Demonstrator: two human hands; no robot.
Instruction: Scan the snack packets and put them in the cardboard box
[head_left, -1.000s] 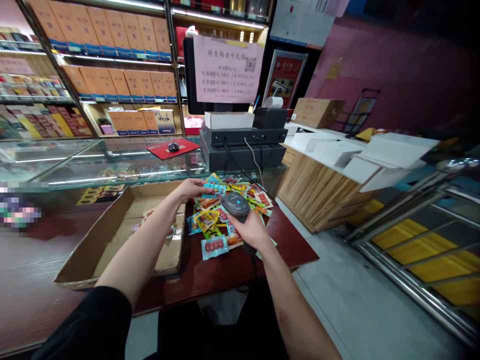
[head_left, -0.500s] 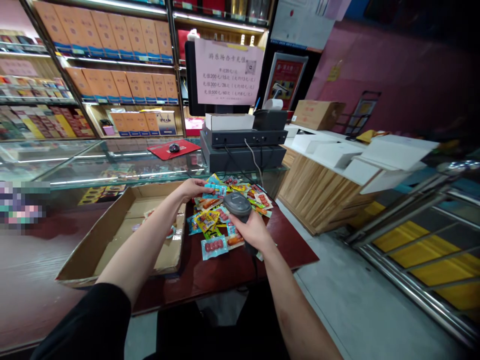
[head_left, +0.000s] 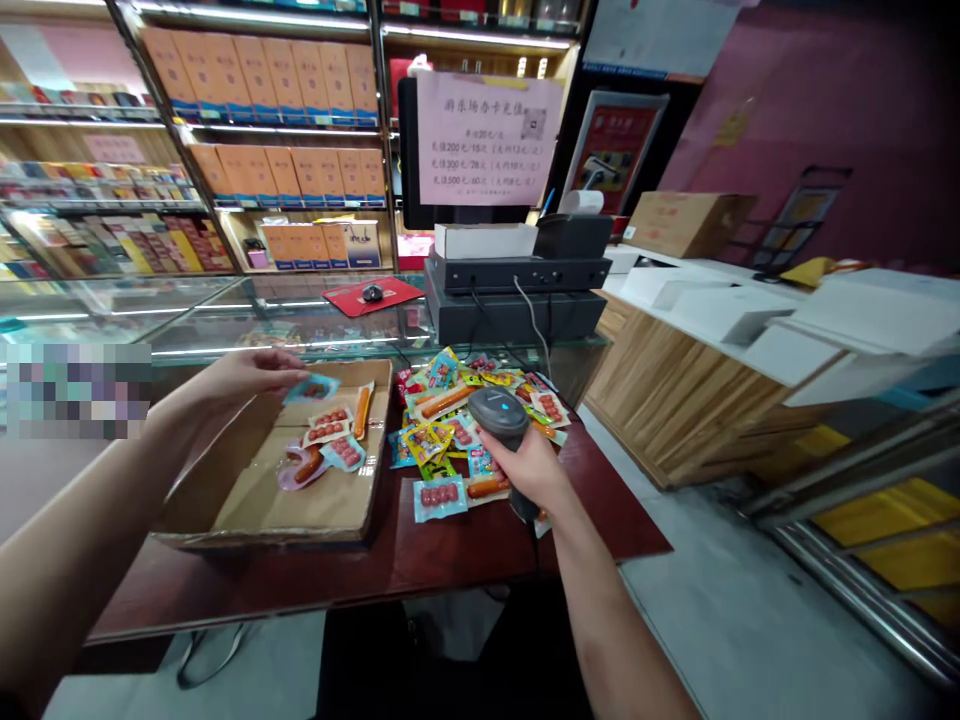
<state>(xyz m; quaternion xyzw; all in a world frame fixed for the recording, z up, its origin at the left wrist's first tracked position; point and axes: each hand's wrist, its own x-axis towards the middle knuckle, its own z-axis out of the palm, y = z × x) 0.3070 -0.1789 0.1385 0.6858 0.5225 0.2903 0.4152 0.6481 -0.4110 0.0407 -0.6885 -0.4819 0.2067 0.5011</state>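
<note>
Over the back left part of an open cardboard box (head_left: 262, 500), my left hand (head_left: 259, 374) is closed near a blue snack packet (head_left: 312, 389), pinching its edge. Inside the box lie several sausage packets, among them a long orange one (head_left: 363, 411) and a blue one (head_left: 344, 453). My right hand (head_left: 531, 462) is wrapped round a dark barcode scanner (head_left: 498, 418), its head over a pile of colourful snack packets (head_left: 428, 441). The pile rests on the dark red table (head_left: 600, 500), right of the box.
Behind the table stand a glass counter (head_left: 285, 315), a black cash drawer (head_left: 517, 315) and a monitor with a pink sign (head_left: 487, 140). A mouse (head_left: 372, 293) lies on a red mat. Wooden cabinets (head_left: 675, 390) and metal railings (head_left: 847, 560) are at the right.
My left hand has moved left from the pile to above the box with the blue packet. The scanner stays over the pile in my right hand. The view has shifted slightly left.
</note>
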